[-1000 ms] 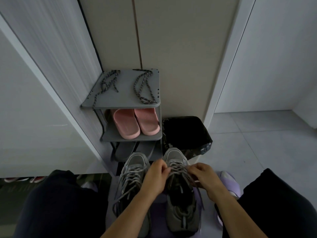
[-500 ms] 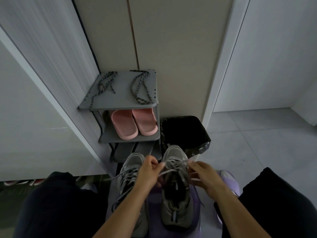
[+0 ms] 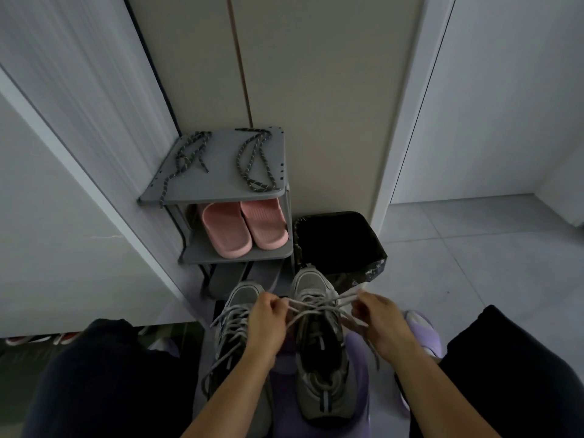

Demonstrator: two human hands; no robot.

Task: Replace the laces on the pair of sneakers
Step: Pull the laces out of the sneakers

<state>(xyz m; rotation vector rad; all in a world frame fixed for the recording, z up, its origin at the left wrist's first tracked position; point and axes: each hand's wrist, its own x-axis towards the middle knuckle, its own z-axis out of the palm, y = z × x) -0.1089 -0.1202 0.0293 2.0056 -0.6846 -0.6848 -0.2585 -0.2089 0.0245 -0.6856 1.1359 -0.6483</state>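
The step in hand looks like undoing the old grey lace (image 3: 311, 303) on the right sneaker (image 3: 320, 346): both ends are drawn out sideways across its top eyelets. The left hand (image 3: 268, 324) is closed in a pinch on one end, and the right hand (image 3: 377, 320) is closed on the other, so the lace runs taut between them just above the shoe's tongue. Both forearms reach forward from the bottom of the view, wrists bent slightly inward toward each other, over the person's dark-clad knees. The left sneaker (image 3: 235, 330) sits just beside the right one, its own lace slack and trailing. Both shoes rest on something purple whose nature I cannot tell. The replacement laces (image 3: 252, 162), dark and speckled, lie in two bundles on the top of the grey shoe rack (image 3: 218, 191), well apart from the hands. Next, the move probably calls for working the lace free eyelet by eyelet, pulling gently.
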